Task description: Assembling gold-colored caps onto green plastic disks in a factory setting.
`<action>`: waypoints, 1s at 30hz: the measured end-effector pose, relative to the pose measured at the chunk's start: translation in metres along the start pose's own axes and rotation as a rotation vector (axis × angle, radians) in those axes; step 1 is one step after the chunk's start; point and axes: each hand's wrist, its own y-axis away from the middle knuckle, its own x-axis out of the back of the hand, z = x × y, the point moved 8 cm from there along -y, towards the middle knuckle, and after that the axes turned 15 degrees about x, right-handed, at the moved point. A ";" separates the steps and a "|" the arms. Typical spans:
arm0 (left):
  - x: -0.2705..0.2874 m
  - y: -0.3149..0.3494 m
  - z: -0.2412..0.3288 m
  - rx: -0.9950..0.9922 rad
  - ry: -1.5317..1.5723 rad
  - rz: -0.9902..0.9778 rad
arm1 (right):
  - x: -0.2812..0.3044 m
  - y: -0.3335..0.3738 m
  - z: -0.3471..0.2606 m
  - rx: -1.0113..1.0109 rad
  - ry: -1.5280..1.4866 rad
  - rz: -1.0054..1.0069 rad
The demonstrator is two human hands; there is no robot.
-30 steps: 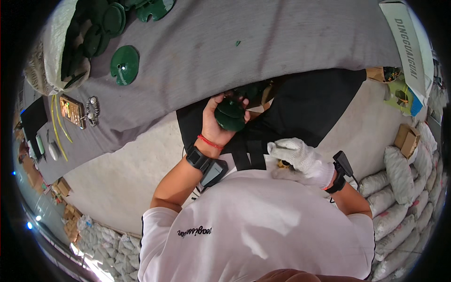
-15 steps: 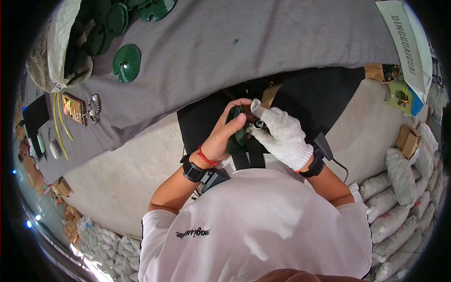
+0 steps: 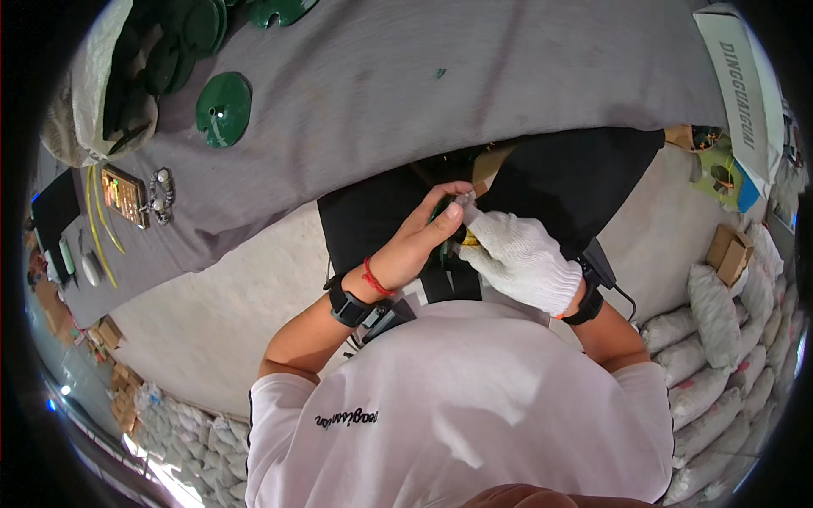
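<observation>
A small dark green piece [image 3: 444,230] sat pinched between both hands, just in front of the person's chest and above the black lap, near the edge of the grey desk [image 3: 474,93]. Most of it was hidden by fingers, so only a glossy green sliver showed, with something yellowish just beside it under the glove.

At the far left, a pale woven sack [image 3: 80,102] lay open on the desk, holding a heap of dark green discs [image 3: 161,51]. One loose green disc [image 3: 223,107] with a small centre hole lay flat on the desk just beside the sack. Below the sack lay thin yellow strips [image 3: 100,224], a phone [image 3: 124,195] and a beaded bracelet [image 3: 162,193], close together.

The left hand [image 3: 419,241], bare, with a red string and a black watch at the wrist, was curled around the green piece, the thumb pressed on top. The right hand [image 3: 518,258], in a white knit glove, was closed on the same piece from the other side, its fingertips meeting the left thumb.

Further right, a long white sign [image 3: 745,80] with dark lettering and a green edge ran along the upper right rim. Below it sat a green and yellow package [image 3: 716,165], then a small brown cardboard box [image 3: 730,252] on the floor. White filled sacks [image 3: 720,339] were stacked along the lower right edge.
</observation>
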 end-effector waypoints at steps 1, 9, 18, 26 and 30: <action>-0.003 -0.001 -0.002 0.037 0.039 -0.047 | 0.002 0.000 -0.001 0.002 -0.004 -0.004; -0.005 -0.012 -0.022 0.257 0.247 -0.205 | 0.000 0.000 -0.001 0.019 -0.017 -0.016; -0.012 -0.022 -0.032 0.257 0.368 -0.211 | -0.001 -0.011 0.006 -0.121 -0.229 -0.040; 0.007 -0.026 -0.028 0.032 0.174 -0.044 | -0.035 0.001 0.052 -0.889 -1.289 0.121; 0.012 -0.033 -0.027 0.131 0.448 -0.129 | -0.029 0.004 0.070 -0.973 -1.403 0.335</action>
